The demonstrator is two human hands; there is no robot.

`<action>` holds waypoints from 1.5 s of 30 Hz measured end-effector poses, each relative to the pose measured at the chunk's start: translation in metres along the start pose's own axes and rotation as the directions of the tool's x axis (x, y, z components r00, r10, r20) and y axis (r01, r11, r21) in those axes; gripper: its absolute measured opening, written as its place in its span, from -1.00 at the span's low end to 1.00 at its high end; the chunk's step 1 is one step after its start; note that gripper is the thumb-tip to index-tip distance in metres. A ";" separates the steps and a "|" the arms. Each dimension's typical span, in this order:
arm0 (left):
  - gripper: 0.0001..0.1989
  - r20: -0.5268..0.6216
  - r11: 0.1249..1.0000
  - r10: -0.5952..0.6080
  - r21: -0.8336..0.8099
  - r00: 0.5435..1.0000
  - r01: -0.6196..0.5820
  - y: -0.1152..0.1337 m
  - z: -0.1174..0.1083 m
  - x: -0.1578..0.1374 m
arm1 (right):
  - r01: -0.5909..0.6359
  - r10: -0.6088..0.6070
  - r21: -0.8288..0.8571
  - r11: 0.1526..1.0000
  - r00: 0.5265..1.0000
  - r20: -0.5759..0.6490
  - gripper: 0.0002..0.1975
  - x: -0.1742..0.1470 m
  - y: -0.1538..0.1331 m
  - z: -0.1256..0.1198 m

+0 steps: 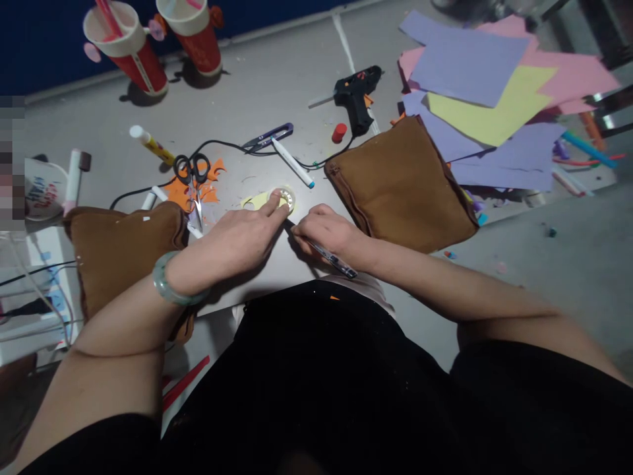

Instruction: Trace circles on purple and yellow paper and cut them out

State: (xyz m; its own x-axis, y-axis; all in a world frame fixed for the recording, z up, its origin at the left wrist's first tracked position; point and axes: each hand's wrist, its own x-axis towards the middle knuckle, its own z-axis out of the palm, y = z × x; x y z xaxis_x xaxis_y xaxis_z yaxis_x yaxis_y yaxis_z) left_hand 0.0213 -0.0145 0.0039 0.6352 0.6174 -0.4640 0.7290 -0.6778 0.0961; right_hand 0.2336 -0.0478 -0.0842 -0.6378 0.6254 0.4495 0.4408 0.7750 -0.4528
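My left hand [237,239] lies flat on the grey floor, its fingertips pressing a small round roll of tape [283,196] onto a pale yellow paper piece [253,200]. A green bangle sits on that wrist. My right hand [327,234] is closed around a dark pen [330,257], whose tip touches the floor just beside the tape roll.
Black scissors [192,173] lie on orange paper scraps. A black glue gun [357,96], a white marker [293,162] and a red cap [339,132] lie beyond. Brown cushions sit left [119,248] and right [405,182]. Coloured paper sheets [489,86] are piled far right; two red paper cups [143,47] stand far left.
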 end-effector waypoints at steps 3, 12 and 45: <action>-0.44 -0.006 1.000 0.003 -0.002 1.000 -0.003 0.000 0.000 0.000 | -0.048 0.046 0.043 0.998 0.997 0.062 -0.81 0.004 -0.002 -0.001; -0.42 -0.008 1.000 0.018 0.014 1.000 -0.018 0.000 -0.001 0.000 | -0.272 0.268 0.079 0.959 0.962 0.048 -0.84 0.002 0.003 -0.019; -0.40 -0.058 0.993 0.114 0.030 0.992 -0.112 -0.005 0.012 -0.002 | -0.414 0.329 0.341 0.844 0.902 0.279 -0.78 0.103 0.075 -0.042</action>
State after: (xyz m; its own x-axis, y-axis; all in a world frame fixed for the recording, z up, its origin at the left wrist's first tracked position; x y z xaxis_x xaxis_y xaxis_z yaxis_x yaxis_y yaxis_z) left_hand 0.0136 -0.0166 -0.0062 0.7278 0.5586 -0.3978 0.6453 -0.7543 0.1214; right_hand 0.2274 0.0790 -0.0393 -0.6064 0.7941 0.0411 0.4207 0.3643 -0.8309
